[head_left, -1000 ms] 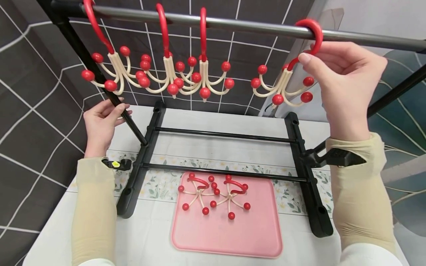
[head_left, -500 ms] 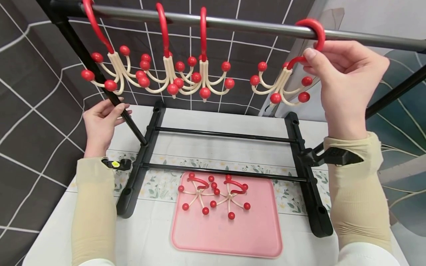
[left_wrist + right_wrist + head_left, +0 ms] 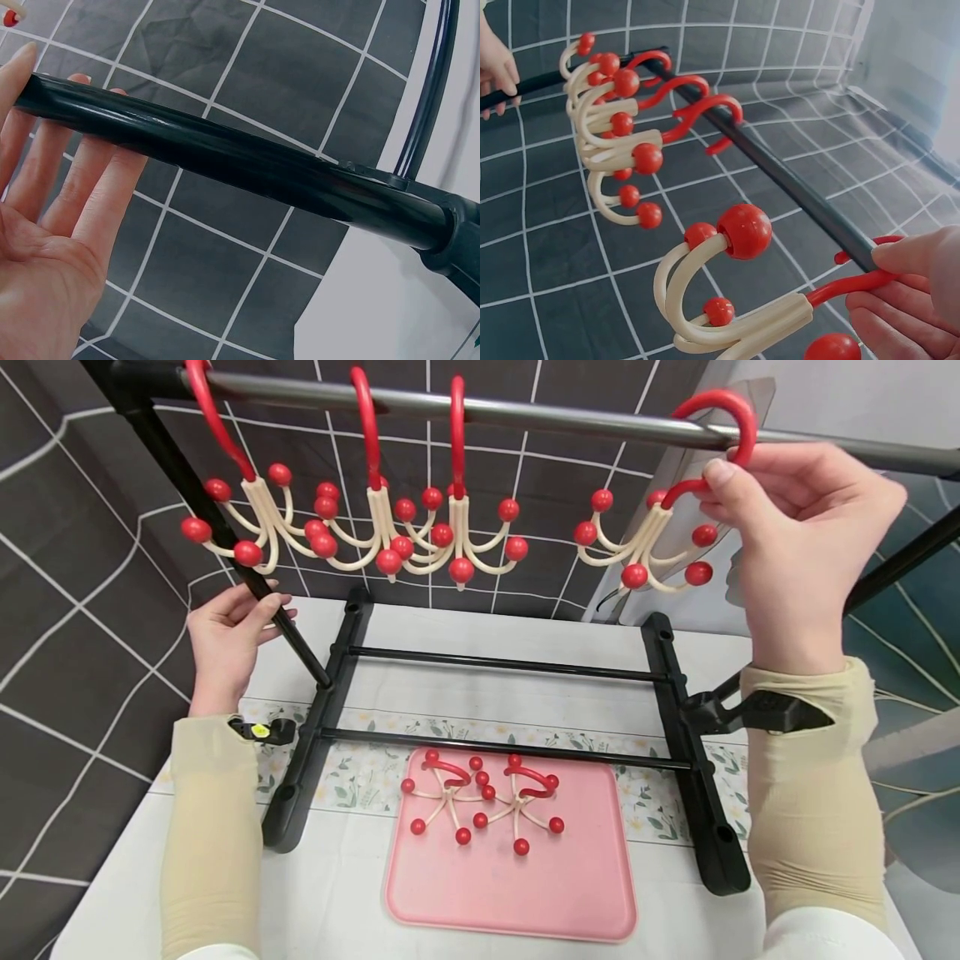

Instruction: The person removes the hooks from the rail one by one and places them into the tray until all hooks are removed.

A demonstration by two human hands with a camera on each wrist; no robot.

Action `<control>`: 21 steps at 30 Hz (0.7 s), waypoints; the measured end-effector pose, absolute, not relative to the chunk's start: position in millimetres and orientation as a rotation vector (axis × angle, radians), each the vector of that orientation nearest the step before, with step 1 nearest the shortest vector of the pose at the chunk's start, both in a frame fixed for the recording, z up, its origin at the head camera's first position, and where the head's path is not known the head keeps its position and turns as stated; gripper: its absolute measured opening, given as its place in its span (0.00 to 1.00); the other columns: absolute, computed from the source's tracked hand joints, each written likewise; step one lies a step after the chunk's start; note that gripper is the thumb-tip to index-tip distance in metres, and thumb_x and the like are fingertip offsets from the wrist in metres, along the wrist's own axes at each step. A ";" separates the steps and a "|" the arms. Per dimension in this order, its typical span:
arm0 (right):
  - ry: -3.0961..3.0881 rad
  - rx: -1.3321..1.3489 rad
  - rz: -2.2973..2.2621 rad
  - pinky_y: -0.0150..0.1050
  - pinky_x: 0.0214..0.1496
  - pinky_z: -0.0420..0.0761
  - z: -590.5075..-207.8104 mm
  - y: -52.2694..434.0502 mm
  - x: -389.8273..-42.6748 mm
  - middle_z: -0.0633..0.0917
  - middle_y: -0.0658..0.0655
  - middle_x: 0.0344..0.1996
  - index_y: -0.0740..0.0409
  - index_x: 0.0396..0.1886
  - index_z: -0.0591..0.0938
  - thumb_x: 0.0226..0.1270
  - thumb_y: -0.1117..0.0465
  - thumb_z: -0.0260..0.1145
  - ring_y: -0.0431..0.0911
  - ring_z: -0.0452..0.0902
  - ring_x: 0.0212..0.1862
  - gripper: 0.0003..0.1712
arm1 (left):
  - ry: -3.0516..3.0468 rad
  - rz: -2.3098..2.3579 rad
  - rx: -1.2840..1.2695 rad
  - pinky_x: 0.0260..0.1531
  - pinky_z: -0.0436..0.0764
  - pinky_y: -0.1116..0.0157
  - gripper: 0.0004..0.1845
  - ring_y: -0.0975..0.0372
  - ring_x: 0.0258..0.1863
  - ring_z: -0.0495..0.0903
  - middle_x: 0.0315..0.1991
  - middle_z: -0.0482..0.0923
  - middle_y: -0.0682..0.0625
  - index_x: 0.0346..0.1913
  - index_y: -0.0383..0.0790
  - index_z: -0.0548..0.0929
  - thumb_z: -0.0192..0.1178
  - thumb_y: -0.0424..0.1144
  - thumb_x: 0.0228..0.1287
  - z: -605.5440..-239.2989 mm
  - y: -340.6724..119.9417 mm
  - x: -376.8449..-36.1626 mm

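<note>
The right hand (image 3: 802,518) pinches the hook (image 3: 712,443) over the rail (image 3: 570,420), prongs hanging leftward below; the left hand (image 3: 225,639), fingers straight, rests on the leg (image 3: 225,543).

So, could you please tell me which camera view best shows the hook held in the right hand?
The right wrist view: the hook fills the foreground, red stem pinched by the right hand. The head view shows it whole but smaller, looped over the rail. The left wrist view misses it.
</note>
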State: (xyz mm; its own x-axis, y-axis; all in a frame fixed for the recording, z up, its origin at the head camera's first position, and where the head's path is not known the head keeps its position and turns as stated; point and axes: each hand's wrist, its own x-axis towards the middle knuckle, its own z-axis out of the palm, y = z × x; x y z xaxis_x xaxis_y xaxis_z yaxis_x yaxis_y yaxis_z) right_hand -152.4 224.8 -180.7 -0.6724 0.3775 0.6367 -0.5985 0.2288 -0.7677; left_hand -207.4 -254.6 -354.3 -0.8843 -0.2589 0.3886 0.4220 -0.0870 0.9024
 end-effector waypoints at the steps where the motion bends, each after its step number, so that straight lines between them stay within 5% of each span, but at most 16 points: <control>1: -1.697 0.213 1.567 0.33 0.51 0.84 -180.0 225.7 -152.2 0.88 0.64 0.42 0.66 0.43 0.89 0.56 0.64 0.81 0.47 0.88 0.39 0.16 | -1.748 -2.013 -0.176 0.37 0.86 0.69 0.15 0.59 0.34 0.90 0.37 0.88 0.44 0.51 0.27 0.87 0.72 0.29 0.62 -354.4 -254.6 -207.5; 17: -1.676 0.294 1.339 0.36 0.52 0.84 -173.6 245.9 -139.6 0.88 0.66 0.45 0.66 0.45 0.88 0.63 0.62 0.77 0.49 0.88 0.44 0.14 | -1.749 -2.001 -0.177 0.37 0.86 0.69 0.14 0.60 0.34 0.90 0.37 0.88 0.45 0.51 0.28 0.87 0.71 0.29 0.62 -354.1 -254.0 -207.7; 21: -1.626 0.274 1.486 0.36 0.54 0.83 -176.4 248.8 -135.2 0.88 0.67 0.44 0.69 0.44 0.87 0.58 0.64 0.80 0.49 0.88 0.42 0.17 | -1.761 -1.999 -0.169 0.37 0.86 0.69 0.14 0.60 0.34 0.90 0.37 0.88 0.45 0.51 0.28 0.87 0.71 0.29 0.63 -353.9 -254.0 -207.1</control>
